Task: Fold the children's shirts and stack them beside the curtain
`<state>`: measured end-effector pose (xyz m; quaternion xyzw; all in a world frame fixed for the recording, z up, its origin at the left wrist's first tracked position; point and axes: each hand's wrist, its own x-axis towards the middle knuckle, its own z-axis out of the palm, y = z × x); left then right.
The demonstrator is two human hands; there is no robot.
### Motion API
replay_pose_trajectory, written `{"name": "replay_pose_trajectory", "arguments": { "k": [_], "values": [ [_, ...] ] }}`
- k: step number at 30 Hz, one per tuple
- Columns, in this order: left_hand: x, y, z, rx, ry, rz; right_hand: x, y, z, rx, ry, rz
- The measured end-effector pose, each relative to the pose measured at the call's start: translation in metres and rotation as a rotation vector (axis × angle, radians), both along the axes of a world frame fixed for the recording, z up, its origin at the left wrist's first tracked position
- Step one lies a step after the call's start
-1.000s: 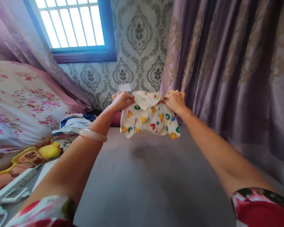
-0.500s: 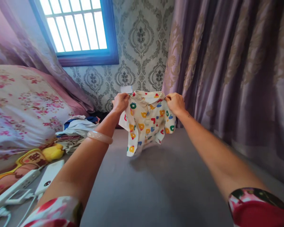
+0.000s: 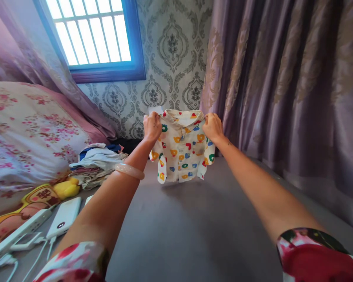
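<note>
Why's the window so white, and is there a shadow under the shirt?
In the head view, the window is washed out, probably by strong daylight, with blue glare on its frame; also in the head view, a soft shadow darkens the grey surface below the shirt.

We note left hand [image 3: 153, 126] and right hand [image 3: 213, 127] gripping printed shirt [image 3: 184, 150] by its shoulders; stacked clothes [image 3: 95, 161] lie left.

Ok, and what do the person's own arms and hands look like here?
The left hand and right hand wear no gloves. A pale, glossy bangle circles the left forearm. Small dark marks show on the left hand and near the right wrist. Both sleeves are short, patterned red, white and dark green.
</note>
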<state>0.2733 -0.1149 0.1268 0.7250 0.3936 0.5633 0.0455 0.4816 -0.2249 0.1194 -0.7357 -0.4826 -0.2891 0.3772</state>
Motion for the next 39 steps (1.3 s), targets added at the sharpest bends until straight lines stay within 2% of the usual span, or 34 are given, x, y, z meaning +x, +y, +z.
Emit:
{"name": "replay_pose_trajectory", "arguments": {
  "k": [4,8,14,18,26,29,33,36,39],
  "values": [
    [-0.007,-0.019,-0.004,0.114,-0.007,0.058,-0.012,-0.016,-0.005,0.098,-0.071,-0.025],
    [-0.024,-0.042,-0.011,0.231,0.047,0.109,-0.021,-0.037,-0.006,0.092,-0.165,-0.063],
    [-0.06,-0.079,-0.017,0.265,0.12,0.038,-0.035,-0.075,-0.001,0.053,-0.27,-0.06],
    [-0.083,-0.107,-0.011,0.27,0.121,0.016,-0.052,-0.107,0.008,0.045,-0.311,-0.041],
    [-0.115,-0.147,0.012,0.411,0.169,0.125,-0.085,-0.152,0.031,0.052,-0.408,-0.079],
    [-0.122,-0.154,0.022,0.451,0.208,0.204,-0.091,-0.159,0.041,0.01,-0.415,-0.082],
    [-0.122,-0.154,0.027,0.438,0.189,0.182,-0.087,-0.155,0.047,-0.072,-0.393,-0.058],
    [-0.111,-0.141,0.018,0.441,0.231,0.19,-0.076,-0.141,0.04,-0.115,-0.378,-0.046],
    [-0.096,-0.121,0.004,0.442,0.209,0.151,-0.061,-0.122,0.028,-0.083,-0.396,-0.034]
  ]
}}
